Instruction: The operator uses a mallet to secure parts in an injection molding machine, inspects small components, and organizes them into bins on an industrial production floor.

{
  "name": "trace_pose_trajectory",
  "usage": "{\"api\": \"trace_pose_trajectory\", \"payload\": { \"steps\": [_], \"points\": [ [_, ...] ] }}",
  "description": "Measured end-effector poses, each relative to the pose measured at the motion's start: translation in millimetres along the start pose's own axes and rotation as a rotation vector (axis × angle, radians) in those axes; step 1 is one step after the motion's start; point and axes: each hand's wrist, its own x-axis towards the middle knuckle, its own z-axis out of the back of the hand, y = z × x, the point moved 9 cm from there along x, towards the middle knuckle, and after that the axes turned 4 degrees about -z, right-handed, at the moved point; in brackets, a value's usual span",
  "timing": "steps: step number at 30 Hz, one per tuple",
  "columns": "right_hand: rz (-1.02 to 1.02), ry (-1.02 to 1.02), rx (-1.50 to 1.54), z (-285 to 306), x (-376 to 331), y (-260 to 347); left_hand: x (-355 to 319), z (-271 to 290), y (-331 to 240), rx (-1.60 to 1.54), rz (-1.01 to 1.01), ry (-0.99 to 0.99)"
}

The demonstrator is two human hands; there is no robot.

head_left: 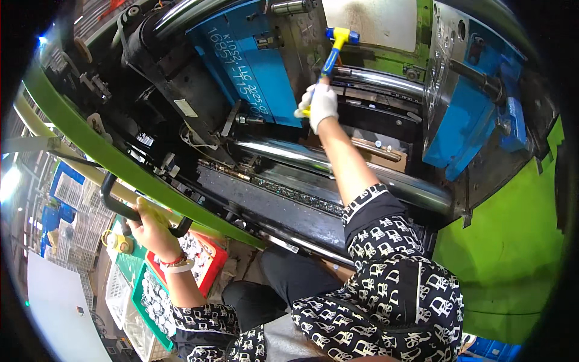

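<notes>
A white glove covers my right hand (321, 107), whose fingers are wrapped round the handle of a mallet (331, 59). The mallet has a yellow body, blue striking ends and a blue and yellow handle; its head points up, in front of the gap between the mold halves. A large blue and steel mold half (256, 66) stands to the left of it, and a second blue mold half (464, 114) to the right. At the lower left, my bare left hand (155, 228) is closed on a black pull handle (114, 204) on the green machine door (120, 154).
Shiny steel tie bars (289, 154) cross the machine's opening. A green panel (497, 247) closes off the right side. Below my left arm are a red tray (217, 259) and a green tray (148, 295) holding many small pale parts. A yellow round object (119, 242) is nearby.
</notes>
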Motion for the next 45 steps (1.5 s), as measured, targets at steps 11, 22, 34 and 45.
{"api": "trace_pose_trajectory", "payload": {
  "steps": [11,22,34,45],
  "points": [
    [0.415,-0.177,0.383,34,-46,-4,1,2,7,0.006,0.019,0.068],
    [0.1,-0.098,0.323,45,-43,-45,0,-1,5,-0.02,0.028,0.104],
    [0.03,-0.071,0.043,30,-39,-55,0,1,1,0.014,0.014,0.08],
    [0.294,-0.273,0.196,36,-8,4,0,6,6,0.025,0.023,0.009]
  ]
}}
